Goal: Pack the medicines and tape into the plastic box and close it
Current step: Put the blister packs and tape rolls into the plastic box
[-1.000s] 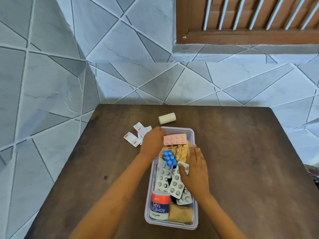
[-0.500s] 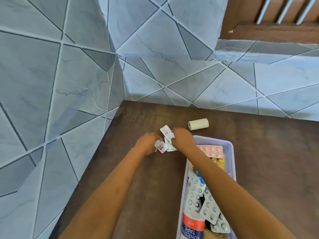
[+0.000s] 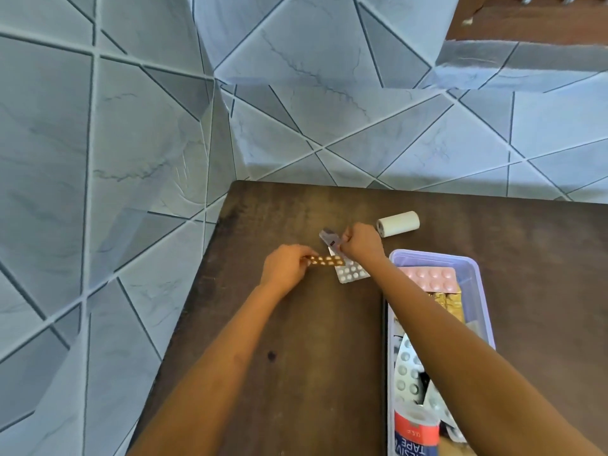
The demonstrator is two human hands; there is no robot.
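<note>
Newly lifted strips (image 3: pixel 327 260) between both hands (image 3: pixel 286 268).

Dark brown wooden table (image 3: pixel 296 324), pushed into a corner. Both walls (image 3: pixel 115 126) tiled pale blue-grey marble (angular pattern, darker grout lines). Brown wooden frame (image 3: pixel 526 24) upper right, above a tiled ledge. Even daylight.

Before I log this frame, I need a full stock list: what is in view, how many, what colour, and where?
table: 1, dark brown, against tiled walls
plastic box: 1, clear, table's right, open
pink blister pack: 1, box's far end
gold strips: count unclear, under pink pack
silver blister packs: several, mid box
adhesive tape tin: 1, red, blue, box's near end
white roll: 1, table, beyond box
white blister pack: 1, table, between hands
left hand: holds brown pill strip
right hand: pinches silver strip
</note>
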